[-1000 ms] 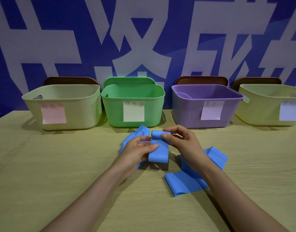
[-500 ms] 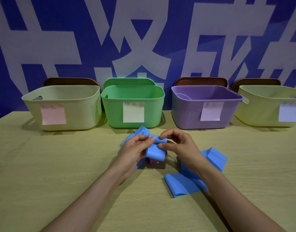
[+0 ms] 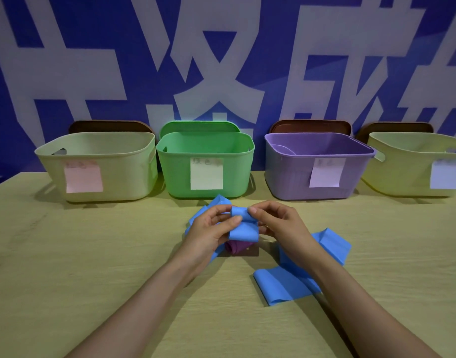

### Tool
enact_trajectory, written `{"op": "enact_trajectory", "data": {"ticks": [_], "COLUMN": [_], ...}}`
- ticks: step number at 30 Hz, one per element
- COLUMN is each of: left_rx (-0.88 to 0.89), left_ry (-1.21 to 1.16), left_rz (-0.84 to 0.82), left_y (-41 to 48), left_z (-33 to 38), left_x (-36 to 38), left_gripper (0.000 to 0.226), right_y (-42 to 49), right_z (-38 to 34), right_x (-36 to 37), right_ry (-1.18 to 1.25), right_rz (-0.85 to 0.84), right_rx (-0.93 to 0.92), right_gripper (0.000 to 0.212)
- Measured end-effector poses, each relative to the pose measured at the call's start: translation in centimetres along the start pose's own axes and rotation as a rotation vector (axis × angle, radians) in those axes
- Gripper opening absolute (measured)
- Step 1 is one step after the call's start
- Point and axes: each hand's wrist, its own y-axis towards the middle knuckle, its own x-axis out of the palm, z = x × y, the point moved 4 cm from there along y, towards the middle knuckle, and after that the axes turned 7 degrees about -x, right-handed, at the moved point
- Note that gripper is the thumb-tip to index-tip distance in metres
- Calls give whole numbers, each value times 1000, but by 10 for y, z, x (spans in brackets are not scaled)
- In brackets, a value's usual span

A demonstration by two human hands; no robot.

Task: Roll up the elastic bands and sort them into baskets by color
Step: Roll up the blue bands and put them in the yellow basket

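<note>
Your left hand (image 3: 208, 229) and right hand (image 3: 282, 226) both pinch the rolled end of the blue band (image 3: 243, 230) above the counter (image 3: 92, 254), before the green basket (image 3: 177, 177), likely so the coil cannot spring open while its tail lies slack.

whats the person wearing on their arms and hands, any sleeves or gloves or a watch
Nothing shows on them. The left hand and the right hand are bare, with no gloves. The left forearm and the right forearm are bare down to the frame's lower edge, so no sleeves show. No watch, bracelet or strap at either wrist. A ring would be too small to tell.
</note>
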Motion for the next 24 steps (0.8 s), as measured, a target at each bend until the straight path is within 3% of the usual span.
{"op": "enact_trajectory", "data": {"ticks": [10,24], "left_rx": [-31,17], "left_ry": [11,-89], "left_rz": [18,38], "left_y": [-1,-3], "left_z": [-2,5], "left_x": [-4,-4], "left_gripper": [46,19], "right_y": [-1,-2], "right_z": [-1,-2], "right_x": [0,2], "right_ry": [6,-2], "right_rz": [3,-81], "right_rx": [-53,-62], "right_gripper": [18,23]}}
